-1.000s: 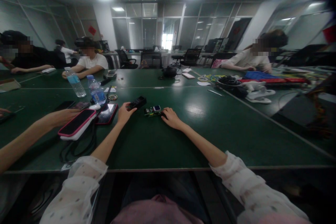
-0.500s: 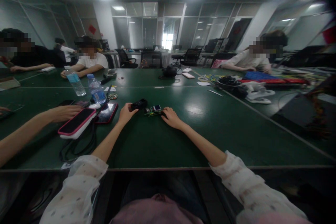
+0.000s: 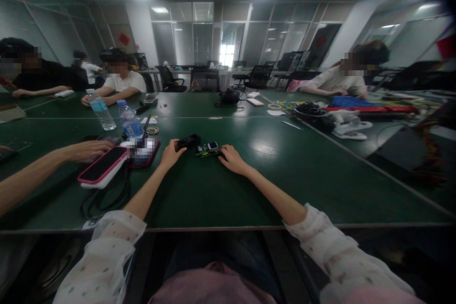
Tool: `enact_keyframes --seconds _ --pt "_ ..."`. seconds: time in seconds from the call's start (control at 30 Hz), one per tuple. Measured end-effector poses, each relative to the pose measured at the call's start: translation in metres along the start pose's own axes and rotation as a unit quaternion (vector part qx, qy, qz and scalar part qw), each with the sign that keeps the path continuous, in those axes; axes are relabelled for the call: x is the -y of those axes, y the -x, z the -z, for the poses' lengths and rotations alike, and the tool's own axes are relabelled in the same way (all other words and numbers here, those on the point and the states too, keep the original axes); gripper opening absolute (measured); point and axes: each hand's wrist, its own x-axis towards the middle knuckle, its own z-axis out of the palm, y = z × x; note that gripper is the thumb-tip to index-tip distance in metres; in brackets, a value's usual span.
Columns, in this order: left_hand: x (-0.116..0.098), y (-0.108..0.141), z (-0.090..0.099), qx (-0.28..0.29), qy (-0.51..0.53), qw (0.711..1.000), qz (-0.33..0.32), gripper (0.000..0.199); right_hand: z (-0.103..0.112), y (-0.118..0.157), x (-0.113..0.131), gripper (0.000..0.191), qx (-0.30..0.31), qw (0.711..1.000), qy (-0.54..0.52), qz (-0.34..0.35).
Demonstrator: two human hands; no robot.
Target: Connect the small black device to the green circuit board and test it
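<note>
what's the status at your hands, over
Left hand gripping black box-shaped device by its left end. Right hand at right end of green circuit board with small screen. Pink-rimmed, black-screened phone left of left hand.

Your sleeves (image 3: 335, 242) are white, dark-dotted; the surface (image 3: 221, 194) is green, the circuit board (image 3: 205, 151) green, the device (image 3: 189, 141) black.

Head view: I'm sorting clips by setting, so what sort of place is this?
Probably a shared office or workroom: it has a big green table, black chairs and glass partitions.
</note>
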Motion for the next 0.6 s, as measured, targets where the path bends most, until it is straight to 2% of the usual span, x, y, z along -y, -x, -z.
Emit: enact_keyframes --seconds 0.23,0.43,0.5,0.6 --pt "-0.002 0.001 -0.001 -0.003 0.033 0.999 -0.004 0.056 0.001 0.000 0.000 0.027 0.002 1.000 -0.003 -0.006" --pt "-0.029 0.005 0.002 -0.065 0.131 0.988 -0.048 0.058 0.000 0.000 -0.001 0.026 0.003 1.000 0.004 -0.007" --pt "-0.039 0.007 0.003 -0.052 0.162 0.984 -0.057 0.058 0.000 0.000 -0.001 0.026 0.001 1.000 0.006 -0.006" --pt "-0.047 0.011 0.001 0.013 0.193 0.978 -0.074 0.056 0.000 0.001 -0.002 0.026 -0.002 1.000 0.004 -0.002"
